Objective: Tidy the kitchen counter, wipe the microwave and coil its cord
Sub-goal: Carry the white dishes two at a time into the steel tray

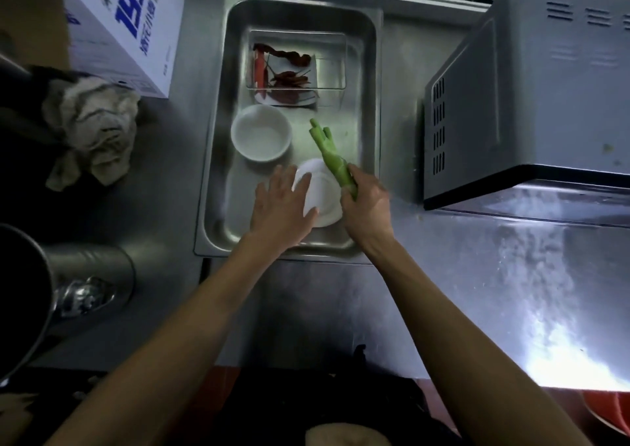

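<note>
One steel tray [218,159] sits on the steel desk [443,292], and in it lie two white dishes: a round bowl [261,135] toward the middle, and a small plate [322,195] nearer the person. At the far end of the tray stands one clear rectangular container [332,60] holding several dried red chillies [289,77] on a white sheet; their exact number cannot be told. One green vegetable stalk [332,152] reaches from the right hand out over the plate toward the middle of the tray.

Two bare hands work over the tray. The left hand [283,207] lies with fingers spread and nearly straight, its grip released, the fingertips [305,181] resting on the left edge of the small plate. The right hand [366,203] has its grip clenched round the near end of the green stalk, fingers curled about it, the rest of the stalk sticking out past the thumb.

One grey microwave [531,105] stands on the desk just right of the tray, apart from it, its vented side facing the tray. Its cord is not visible. Left of the tray lie one crumpled cloth [92,128] and, beyond it, one white cardboard box with blue print [126,26]. One dark pot [24,295] shows at the left edge.
</note>
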Demonstrator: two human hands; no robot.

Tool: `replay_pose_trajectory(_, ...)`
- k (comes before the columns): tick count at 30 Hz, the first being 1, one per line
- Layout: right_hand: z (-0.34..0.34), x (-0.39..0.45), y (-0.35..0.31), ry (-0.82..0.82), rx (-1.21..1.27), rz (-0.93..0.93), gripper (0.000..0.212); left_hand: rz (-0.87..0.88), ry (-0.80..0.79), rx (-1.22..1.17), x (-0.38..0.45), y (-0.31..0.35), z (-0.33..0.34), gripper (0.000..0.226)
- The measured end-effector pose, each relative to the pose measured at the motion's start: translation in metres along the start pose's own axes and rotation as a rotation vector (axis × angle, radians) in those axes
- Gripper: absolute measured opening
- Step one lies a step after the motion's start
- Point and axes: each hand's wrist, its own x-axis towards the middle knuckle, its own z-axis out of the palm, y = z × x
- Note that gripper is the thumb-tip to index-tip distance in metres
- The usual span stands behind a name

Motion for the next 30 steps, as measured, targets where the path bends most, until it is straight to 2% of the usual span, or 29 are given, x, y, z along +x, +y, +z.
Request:
replay_pose_trajectory(6, 0.029, 0.004, -0.006, -0.09, -0.043, 0.032, 0.05, -0.03, 0.025, -0.084, -0.011, -0.016, 0.0, 0.065)
replay_pose_trajectory(13, 0.048, -0.001, -0.007, -0.071, -0.139, 0.028, 0.037, -0.017, 0.012, -0.095, -0.016, -0.022, -0.006, 0.061)
replay_pose_trajectory(20, 0.051, -0.002, -0.011, -0.038, -0.149, 0.071, 0.039, 0.011, 0.002, -0.116, -0.018, -0.023, -0.007, 0.06)
replay_pose_trajectory(23, 0.051, -0.003, -0.01, -0.033, -0.151, 0.078, 0.033, 0.016, -0.003, -0.104, -0.018, -0.022, -0.004, 0.061)
replay_pose_trajectory(30, 0.031, -0.015, -0.012, -0.059, -0.186, -0.021, 0.026, 0.036, 0.049, -0.1, -0.023, -0.016, -0.009, 0.06)
